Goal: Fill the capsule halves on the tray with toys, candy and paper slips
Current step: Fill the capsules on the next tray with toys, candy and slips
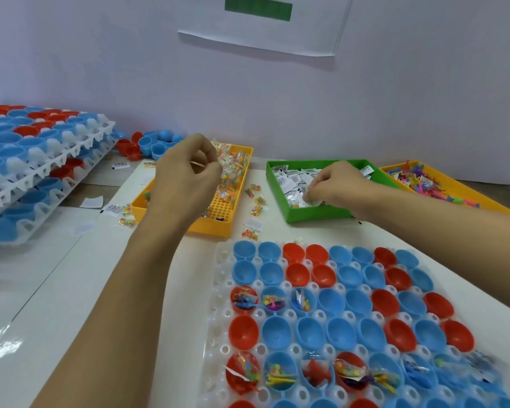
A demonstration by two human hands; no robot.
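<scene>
Nearest me, white tray [218,319] of red and blue capsule halves [330,301] on the worktop [86,290], some filled; beyond, I log left hand [186,178] over the yellow candy bin [215,226], fingers pinching a candy packet [218,164]; right hand [333,184] in the green slip bin [312,214], fingers pinching paper slips [309,198]. Farthest right, toy bin [395,172].

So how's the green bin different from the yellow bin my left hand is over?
The green bin holds white paper slips; the yellow bin holds clear candy packets. The green bin sits right of the yellow one, with the right hand reaching into it, while the left hand pinches a packet over the yellow bin. The yellow bin's floor is perforated; the green bin's floor is hidden. Both are shallow rectangular bins beyond the capsule tray.
</scene>
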